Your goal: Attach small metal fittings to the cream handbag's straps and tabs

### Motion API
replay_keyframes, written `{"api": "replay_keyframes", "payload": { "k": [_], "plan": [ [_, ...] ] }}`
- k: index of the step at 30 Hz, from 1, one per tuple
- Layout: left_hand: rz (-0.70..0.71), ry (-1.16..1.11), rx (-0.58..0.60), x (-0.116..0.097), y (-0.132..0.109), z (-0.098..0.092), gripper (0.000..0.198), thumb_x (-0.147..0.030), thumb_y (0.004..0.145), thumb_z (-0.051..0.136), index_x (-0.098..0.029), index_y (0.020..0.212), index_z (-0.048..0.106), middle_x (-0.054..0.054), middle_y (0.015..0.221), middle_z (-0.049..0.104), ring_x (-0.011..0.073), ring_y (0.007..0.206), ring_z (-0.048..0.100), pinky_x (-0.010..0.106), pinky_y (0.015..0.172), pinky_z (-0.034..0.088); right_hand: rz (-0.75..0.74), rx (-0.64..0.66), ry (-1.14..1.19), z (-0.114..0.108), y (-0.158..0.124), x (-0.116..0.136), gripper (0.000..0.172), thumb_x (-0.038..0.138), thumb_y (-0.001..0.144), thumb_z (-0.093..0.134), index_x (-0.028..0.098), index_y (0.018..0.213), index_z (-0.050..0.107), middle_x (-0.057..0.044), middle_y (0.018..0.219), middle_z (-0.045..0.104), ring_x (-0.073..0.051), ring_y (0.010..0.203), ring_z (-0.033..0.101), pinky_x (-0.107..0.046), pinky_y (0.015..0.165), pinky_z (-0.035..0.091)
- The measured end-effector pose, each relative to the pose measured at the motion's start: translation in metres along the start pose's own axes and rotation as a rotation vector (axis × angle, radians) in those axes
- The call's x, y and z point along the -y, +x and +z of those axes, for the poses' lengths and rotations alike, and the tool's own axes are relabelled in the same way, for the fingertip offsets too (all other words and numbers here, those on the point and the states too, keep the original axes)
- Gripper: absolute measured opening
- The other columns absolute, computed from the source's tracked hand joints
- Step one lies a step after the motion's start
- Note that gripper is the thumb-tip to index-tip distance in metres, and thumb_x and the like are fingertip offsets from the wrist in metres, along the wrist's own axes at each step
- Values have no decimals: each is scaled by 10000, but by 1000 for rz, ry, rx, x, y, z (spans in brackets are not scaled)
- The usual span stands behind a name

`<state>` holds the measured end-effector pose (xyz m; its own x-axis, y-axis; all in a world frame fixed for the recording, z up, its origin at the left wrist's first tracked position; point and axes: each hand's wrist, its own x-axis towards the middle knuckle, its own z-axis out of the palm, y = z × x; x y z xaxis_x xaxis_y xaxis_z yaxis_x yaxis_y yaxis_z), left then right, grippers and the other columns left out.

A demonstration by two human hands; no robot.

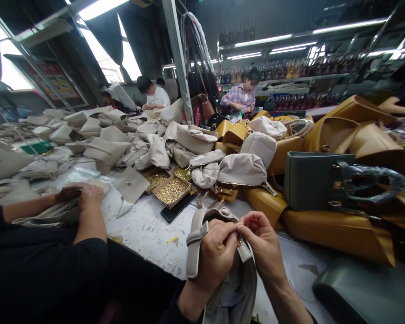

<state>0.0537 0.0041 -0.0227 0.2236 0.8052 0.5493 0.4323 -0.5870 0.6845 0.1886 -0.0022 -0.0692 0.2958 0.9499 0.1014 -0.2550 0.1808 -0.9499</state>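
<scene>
A cream handbag [194, 254] is held open over the near edge of the table, its pale lining showing. My left hand [218, 252] is closed around the bag's upper edge, thumb and forefinger near a gold metal fitting. My right hand [261, 247] meets it there, thumb and forefinger pinched together at the rim; whatever lies between these fingertips is too small to make out. Just beyond the bag are a cardboard box of small gold studs [171, 191] and a black phone [178, 207], partly under that box.
On the left, a co-worker's hands [91, 193] handle another cream bag. Cream bag pieces [110, 150] are heaped behind. Mustard bags [337, 234] and a dark green handbag [315, 180] lie to the right. A dark rounded object [367, 292] sits at the near right.
</scene>
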Motion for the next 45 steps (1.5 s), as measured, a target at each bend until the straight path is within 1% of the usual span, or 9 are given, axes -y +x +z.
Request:
{"api": "replay_keyframes", "payload": {
  "k": [5,13,21,27,29,32,36,40,45],
  "plan": [
    [-280,-130,19,1,1,-5,147,-87,859,672,-192,868,775,29,849,758,196,841,710,305,801,552,-135,130,-139,-6,5,8,163,391,846,839,245,830,768,-24,916,681,-207,915,611,-312,828,476],
    [-468,-184,67,-4,-2,-1,128,-125,854,648,-189,840,758,17,805,763,185,772,710,281,743,557,-223,182,-268,-8,-2,12,84,361,951,739,281,934,759,-15,961,714,-221,937,639,-350,862,478],
    [-409,-172,38,-11,-6,-2,124,-141,872,630,-191,886,742,37,862,750,199,834,710,303,793,564,-583,61,-647,0,-7,34,104,185,985,668,231,892,659,-22,880,687,-223,877,591,-360,797,458],
    [-207,-265,-394,-18,-23,-4,249,-177,936,577,-226,1176,620,65,1104,684,220,1062,677,368,960,559,-739,187,-675,4,-26,53,92,168,1031,576,232,1005,636,-29,927,727,-209,905,649,-346,838,512],
    [-106,-193,-417,-10,-12,-20,223,-221,970,525,-246,1183,585,65,1080,665,242,1070,673,422,959,572,-727,211,-696,5,-33,56,101,178,1045,541,238,1052,622,-43,963,738,-199,874,682,-319,780,537],
    [-71,4,-249,14,29,-59,147,-295,985,540,-241,1073,644,77,1000,668,285,1087,658,485,962,566,-663,315,-774,8,-39,52,130,185,1049,498,251,1005,602,-54,936,734,-199,799,690,-316,723,564],
    [-88,115,-134,38,72,-90,159,-345,962,617,-228,1048,682,79,1021,674,299,1118,643,514,975,558,-639,422,-914,17,-33,32,200,133,1029,431,236,926,568,-58,891,710,-226,854,689,-474,1053,516],
    [-53,194,-30,19,52,-74,270,-300,874,714,-296,1143,704,79,1165,687,382,1296,564,527,1031,554,-736,447,-1145,20,-20,13,234,48,962,439,215,866,571,-47,761,656,-236,745,658,-484,1016,522],
    [48,504,15,6,26,-62,490,-255,910,675,-222,1390,581,135,1467,582,385,1454,430,626,1239,313,-688,380,-1242,-3,-4,9,248,-2,939,460,200,844,569,-44,754,650,-223,702,643,-386,801,525]
  ]
}}
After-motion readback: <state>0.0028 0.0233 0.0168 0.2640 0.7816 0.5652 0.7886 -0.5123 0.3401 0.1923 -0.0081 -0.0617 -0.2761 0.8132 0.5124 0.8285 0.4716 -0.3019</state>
